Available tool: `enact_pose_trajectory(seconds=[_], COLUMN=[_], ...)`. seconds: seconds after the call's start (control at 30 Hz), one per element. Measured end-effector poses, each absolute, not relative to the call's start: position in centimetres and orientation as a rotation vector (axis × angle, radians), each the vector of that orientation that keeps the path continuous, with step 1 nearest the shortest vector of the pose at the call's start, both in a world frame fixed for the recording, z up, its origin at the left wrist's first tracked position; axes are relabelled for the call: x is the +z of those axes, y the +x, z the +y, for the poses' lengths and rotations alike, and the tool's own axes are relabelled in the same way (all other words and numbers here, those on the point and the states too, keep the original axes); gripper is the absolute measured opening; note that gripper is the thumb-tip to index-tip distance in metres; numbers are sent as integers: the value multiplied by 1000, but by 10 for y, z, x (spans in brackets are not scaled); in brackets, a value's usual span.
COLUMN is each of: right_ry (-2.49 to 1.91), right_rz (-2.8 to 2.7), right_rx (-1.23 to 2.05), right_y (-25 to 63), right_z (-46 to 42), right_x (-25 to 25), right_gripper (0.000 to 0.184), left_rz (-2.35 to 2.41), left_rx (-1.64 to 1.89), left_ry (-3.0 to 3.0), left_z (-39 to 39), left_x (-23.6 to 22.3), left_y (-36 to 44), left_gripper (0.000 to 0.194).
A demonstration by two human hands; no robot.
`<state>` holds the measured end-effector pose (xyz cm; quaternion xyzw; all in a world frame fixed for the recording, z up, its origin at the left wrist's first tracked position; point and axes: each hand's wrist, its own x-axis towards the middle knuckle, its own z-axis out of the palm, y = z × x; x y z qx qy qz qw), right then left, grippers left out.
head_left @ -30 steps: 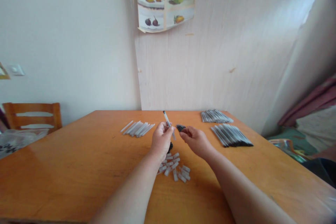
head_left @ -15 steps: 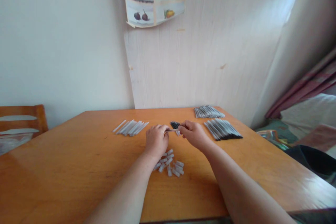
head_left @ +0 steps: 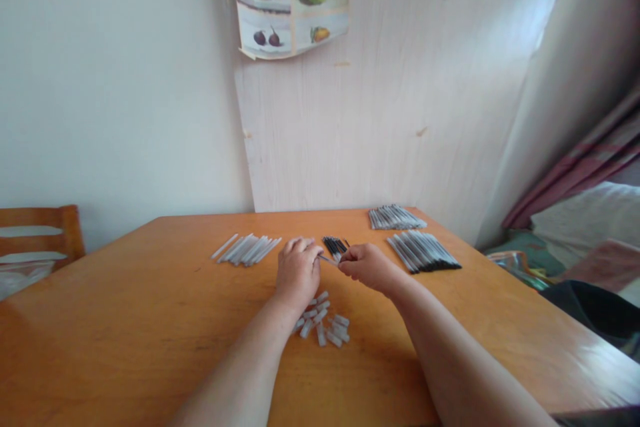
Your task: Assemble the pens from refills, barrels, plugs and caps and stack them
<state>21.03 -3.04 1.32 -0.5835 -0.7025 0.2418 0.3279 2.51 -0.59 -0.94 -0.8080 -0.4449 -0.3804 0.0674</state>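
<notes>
A thin, greyish pen [head_left: 329,259] spans the small gap between my hands, above the table. My left hand [head_left: 299,273] is closed around its left end, with the fingers bent over it. The fingertips of my right hand [head_left: 364,265] pinch its right end. Fingers cover both ends, so I cannot see them. Small clear plastic caps [head_left: 321,333] lie loose below my left wrist. Just beyond my hands is a bunch of thin black-ended sticks [head_left: 334,247], partly hidden by my right hand.
Clear tubes [head_left: 250,250] lie in a row at the left of the wooden table [head_left: 150,320]. To the right are a row of pens with black ends [head_left: 423,252] and another pile [head_left: 396,217] behind it. A chair back [head_left: 37,230] stands at the far left.
The pen between my hands now slants down to the right, and my right hand sits slightly lower against my left. The whole view has tilted up a little.
</notes>
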Motion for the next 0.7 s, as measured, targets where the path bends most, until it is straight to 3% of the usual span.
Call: enact_pose_trajectory(seconds=[0.13, 0.7], right_ry=[-1610, -1842], right_rz=[-1809, -1557], right_rx=[576, 192], right_y=[217, 271], right_z=[-27, -6], right_x=[11, 1], right_gripper=[16, 20], left_rz=[-1398, -1912], left_rx=[-1283, -1627], left_ry=[-2289, -1952], left_z=[1, 49], left_x=[-11, -29], left_y=[20, -17], left_gripper=[42, 34])
